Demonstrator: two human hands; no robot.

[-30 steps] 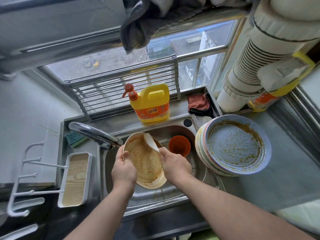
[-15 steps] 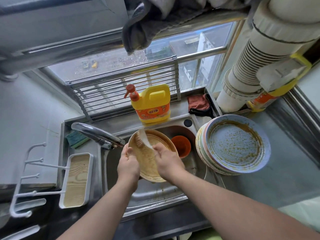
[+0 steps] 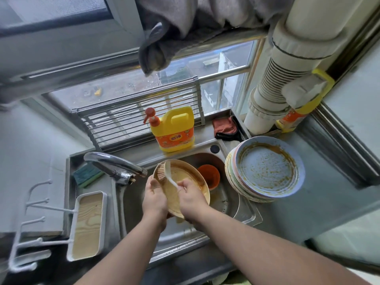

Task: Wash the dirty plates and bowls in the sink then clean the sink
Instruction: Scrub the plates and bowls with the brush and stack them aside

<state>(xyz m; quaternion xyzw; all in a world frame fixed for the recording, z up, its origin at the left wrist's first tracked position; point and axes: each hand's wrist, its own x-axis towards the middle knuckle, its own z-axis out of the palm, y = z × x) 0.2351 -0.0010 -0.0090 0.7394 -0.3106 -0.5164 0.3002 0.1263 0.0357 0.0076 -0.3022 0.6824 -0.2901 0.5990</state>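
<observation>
**Risks while the beige plate is scrubbed over the sink**

The sink (image 3: 242, 210) takes the centre of the view, and the work is done above it. At 3 o'clock from the basin, a stack of dirty plates (image 3: 265, 171) stands on the counter and its left side hangs over the sink edge. I judge this the biggest danger: a push from the right elbow could make the stack slide into the basin.

The beige plate (image 3: 191, 182) is held tilted over the basin, covered with brown sauce. The left hand (image 3: 154, 200) grips its rim at 9 o'clock, fingers curled around the edge. A wet, greasy rim may slip from this single grip and fall on the orange bowl (image 3: 208, 176), which lies in the sink at 2 o'clock from the plate.

The right hand (image 3: 192, 199) is closed around the handle of the brush (image 3: 164, 173), whose bristles touch the plate at 11 o'clock. Hard strokes could throw sauce onto the detergent bottle (image 3: 174, 130) at 12 o'clock.
</observation>
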